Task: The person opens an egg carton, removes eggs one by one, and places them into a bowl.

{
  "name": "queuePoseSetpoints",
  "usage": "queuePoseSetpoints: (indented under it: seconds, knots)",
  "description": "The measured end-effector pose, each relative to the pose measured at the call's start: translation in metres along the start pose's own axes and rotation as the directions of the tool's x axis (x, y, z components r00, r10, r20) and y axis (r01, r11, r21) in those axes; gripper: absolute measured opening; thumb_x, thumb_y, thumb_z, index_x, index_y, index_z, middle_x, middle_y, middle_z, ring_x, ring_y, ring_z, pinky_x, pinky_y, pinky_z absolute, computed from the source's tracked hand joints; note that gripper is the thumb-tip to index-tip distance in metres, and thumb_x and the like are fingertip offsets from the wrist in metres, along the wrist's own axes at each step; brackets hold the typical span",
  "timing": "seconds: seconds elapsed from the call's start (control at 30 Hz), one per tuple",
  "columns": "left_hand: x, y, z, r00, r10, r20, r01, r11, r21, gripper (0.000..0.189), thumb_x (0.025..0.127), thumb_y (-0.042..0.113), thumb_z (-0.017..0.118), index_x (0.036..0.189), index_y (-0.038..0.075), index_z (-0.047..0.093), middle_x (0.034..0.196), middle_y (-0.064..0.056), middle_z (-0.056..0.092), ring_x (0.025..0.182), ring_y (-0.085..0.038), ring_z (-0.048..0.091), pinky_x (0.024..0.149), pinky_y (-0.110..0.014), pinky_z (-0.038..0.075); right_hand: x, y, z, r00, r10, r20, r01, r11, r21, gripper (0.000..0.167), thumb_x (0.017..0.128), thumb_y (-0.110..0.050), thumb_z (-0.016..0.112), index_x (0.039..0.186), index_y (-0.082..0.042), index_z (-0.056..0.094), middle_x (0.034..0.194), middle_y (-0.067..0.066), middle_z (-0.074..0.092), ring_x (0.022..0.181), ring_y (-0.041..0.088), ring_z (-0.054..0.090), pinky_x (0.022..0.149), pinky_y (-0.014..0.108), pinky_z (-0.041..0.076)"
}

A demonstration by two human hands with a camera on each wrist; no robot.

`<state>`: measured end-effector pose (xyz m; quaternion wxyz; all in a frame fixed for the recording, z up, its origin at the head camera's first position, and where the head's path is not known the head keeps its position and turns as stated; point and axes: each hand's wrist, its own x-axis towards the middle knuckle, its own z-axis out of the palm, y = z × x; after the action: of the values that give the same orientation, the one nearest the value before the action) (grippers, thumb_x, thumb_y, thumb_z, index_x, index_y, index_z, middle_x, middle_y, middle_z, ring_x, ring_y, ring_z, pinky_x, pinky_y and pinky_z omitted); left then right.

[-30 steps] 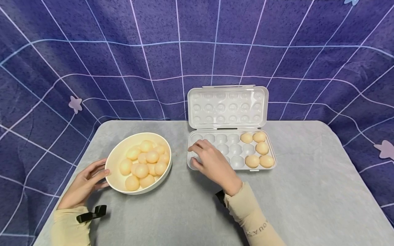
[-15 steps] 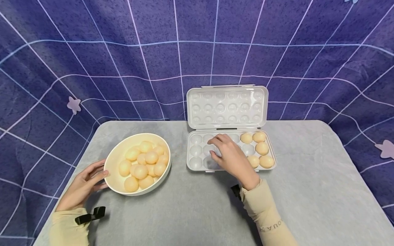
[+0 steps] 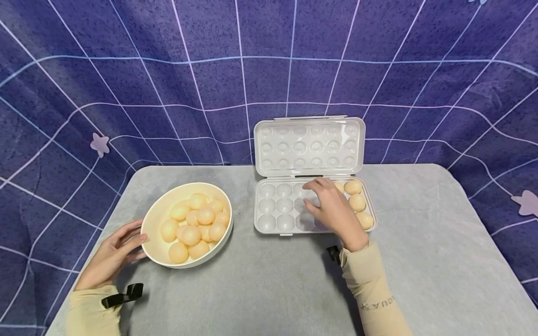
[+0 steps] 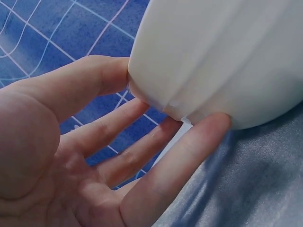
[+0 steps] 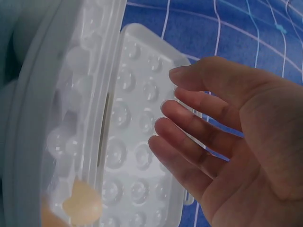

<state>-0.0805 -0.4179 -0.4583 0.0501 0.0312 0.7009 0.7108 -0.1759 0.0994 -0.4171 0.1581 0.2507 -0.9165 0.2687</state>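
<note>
At the left, a cream bowl [image 3: 153, 233] holds several pale tan eggs [image 3: 191, 235]. My left hand [image 3: 114, 252] holds the bowl's left side, thumb at the rim and fingertips against the outer wall lower down, as the left wrist view [image 4: 113, 142] shows. Above the egg box [image 3: 294, 232], a white plastic one with round hollows, hovers my right hand [image 3: 334, 207]. Its fingers are loosely bent, with nothing between them. Several eggs [image 3: 357, 202] sit in the box's right-hand hollows, some partly hidden by the hand. The hollows at the left are bare.
The box's lid [image 3: 308, 147] stands upright behind it, near a dark blue curtain [image 3: 269, 79] with a pale grid. A grey table [image 3: 260, 289] carries everything. Black straps [image 3: 123, 296] are around both wrists.
My right hand has moved rightward over the box, from the left hollows to near the eggs, baring the left hollows. The left hand stays on the bowl.
</note>
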Motion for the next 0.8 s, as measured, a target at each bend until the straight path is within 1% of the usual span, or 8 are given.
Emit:
queuePoseSetpoints:
  seconds: [0.13,0.3,0.4,0.57,0.8]
  knots:
    - [-0.001,0.001,0.001,1.0,-0.001,0.0,0.001,1.0,-0.002,0.041,0.102,-0.003,0.049,0.142,0.005,0.045,0.125,0.005,0.064,0.106,-0.009,0.067,0.081,-0.034,0.063,-0.002,0.009,-0.002,0.999,0.034,-0.008,-0.034,0.999,-0.003,0.028,0.085,-0.01,0.073,0.111,-0.004,0.068,0.11,0.011,0.065,0.108,0.03,0.059,0.088,0.046,0.055]
    - [-0.001,0.001,0.001,1.0,-0.004,-0.009,0.004,1.0,-0.004,0.041,0.102,-0.003,0.049,0.141,0.007,0.046,0.125,0.005,0.064,0.106,-0.009,0.067,0.08,-0.033,0.063,-0.004,0.019,-0.005,0.998,0.066,-0.007,-0.066,0.998,0.011,0.028,0.086,-0.011,0.072,0.112,-0.002,0.067,0.112,0.014,0.065,0.111,0.032,0.057,0.093,0.047,0.053]
    - [-0.001,0.0,0.001,1.0,-0.01,-0.014,0.01,1.0,0.001,0.042,0.102,-0.003,0.05,0.142,0.007,0.046,0.125,0.006,0.064,0.106,-0.008,0.067,0.08,-0.033,0.063,-0.005,0.025,-0.006,0.996,0.085,-0.004,-0.085,0.996,0.01,0.029,0.086,-0.011,0.071,0.113,0.0,0.067,0.113,0.016,0.064,0.11,0.033,0.057,0.093,0.047,0.052]
    - [0.0,0.0,0.001,1.0,-0.012,-0.013,0.012,1.0,0.009,0.042,0.102,-0.002,0.05,0.142,0.006,0.045,0.125,0.006,0.064,0.106,-0.008,0.067,0.08,-0.033,0.063,-0.007,0.036,-0.007,0.994,0.11,-0.004,-0.11,0.994,0.005,0.029,0.084,-0.006,0.071,0.111,0.003,0.066,0.112,0.019,0.064,0.105,0.035,0.058,0.09,0.048,0.053]
    - [0.0,0.001,0.001,1.0,-0.003,-0.009,0.003,1.0,0.007,0.042,0.102,-0.003,0.049,0.142,0.007,0.046,0.125,0.006,0.064,0.107,-0.008,0.066,0.08,-0.033,0.063,-0.009,0.049,-0.007,0.99,0.143,0.002,-0.143,0.99,0.001,0.028,0.084,-0.001,0.071,0.111,0.007,0.065,0.113,0.023,0.063,0.108,0.04,0.059,0.094,0.052,0.051]
